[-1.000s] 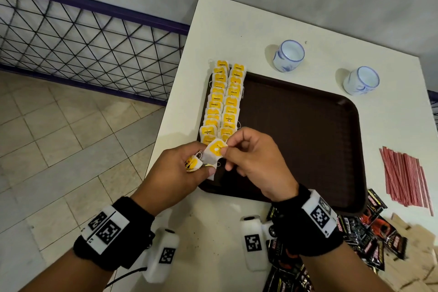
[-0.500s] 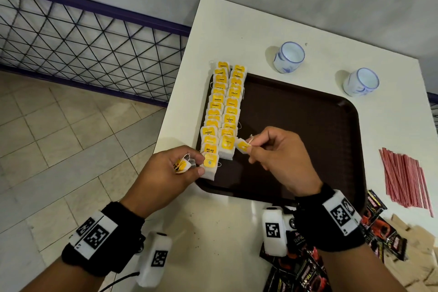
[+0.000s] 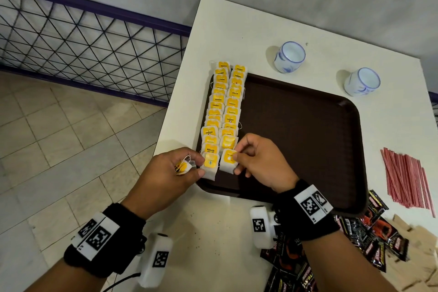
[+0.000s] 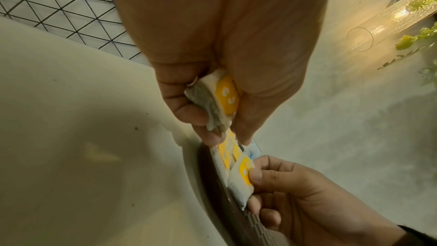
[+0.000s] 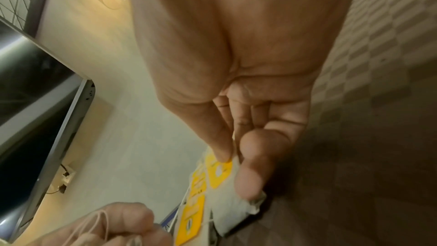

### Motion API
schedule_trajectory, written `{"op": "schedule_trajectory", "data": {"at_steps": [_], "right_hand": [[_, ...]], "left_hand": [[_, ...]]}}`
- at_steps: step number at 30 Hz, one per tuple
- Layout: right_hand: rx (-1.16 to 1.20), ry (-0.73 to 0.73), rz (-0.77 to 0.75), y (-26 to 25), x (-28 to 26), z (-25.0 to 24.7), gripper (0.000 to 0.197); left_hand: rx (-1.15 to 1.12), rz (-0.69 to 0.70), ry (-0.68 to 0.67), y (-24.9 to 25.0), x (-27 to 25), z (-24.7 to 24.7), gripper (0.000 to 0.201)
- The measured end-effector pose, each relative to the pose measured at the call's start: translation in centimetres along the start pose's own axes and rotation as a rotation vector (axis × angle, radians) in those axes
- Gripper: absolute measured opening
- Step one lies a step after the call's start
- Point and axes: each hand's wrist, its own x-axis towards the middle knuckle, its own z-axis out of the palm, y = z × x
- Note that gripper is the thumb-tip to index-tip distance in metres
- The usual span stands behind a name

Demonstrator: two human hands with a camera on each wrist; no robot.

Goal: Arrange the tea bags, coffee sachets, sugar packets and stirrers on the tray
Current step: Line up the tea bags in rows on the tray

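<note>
- Right hand (image 3: 258,163): thumb and forefinger pinch the near tea bag (image 3: 228,160) at its yellow tag, other fingers loosely curled. The bag sits at the near end of the right column on the brown tray (image 3: 308,140); the pinch looks meant to square it to the row above it.
- Left hand (image 3: 170,173): fingers curled round a spare tea bag (image 3: 183,166) with its string looped, held over the worktop (image 3: 213,232) just beside the tray's left rim. Judged: kept as stock for the next slot. Its thumb tip lies at the near bag of the left column (image 3: 210,165), probably steadying it.
- Tea bags lie in 2 overlapped columns (image 3: 225,106) along the tray's left edge, tags up. The overlap keeps the tags readable and saves room.
- Rest of the tray floor is bare, judged reserved for the other items.
- Red stirrers (image 3: 407,180) lie bundled on the worktop, right of the tray. Dark coffee sachets (image 3: 369,232) lie heaped at the near right corner, some overlapping the tray rim. Brown paper packets (image 3: 417,265), likely sugar, sit beside them.
- 2 white-and-blue cups (image 3: 289,56) stand beyond the tray.
- Judged progress: tea-bag stage nearly complete, 3 item kinds not yet placed.
</note>
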Motion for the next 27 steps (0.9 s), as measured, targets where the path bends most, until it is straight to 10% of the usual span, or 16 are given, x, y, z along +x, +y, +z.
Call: {"op": "schedule_trajectory", "data": {"at_steps": [27], "right_hand": [[-0.125,0.173,-0.065,0.4,0.4,1.4,0.010]], "left_hand": [[0.248,0.123,0.171,2.9,7.3,-0.4,0.013]]}}
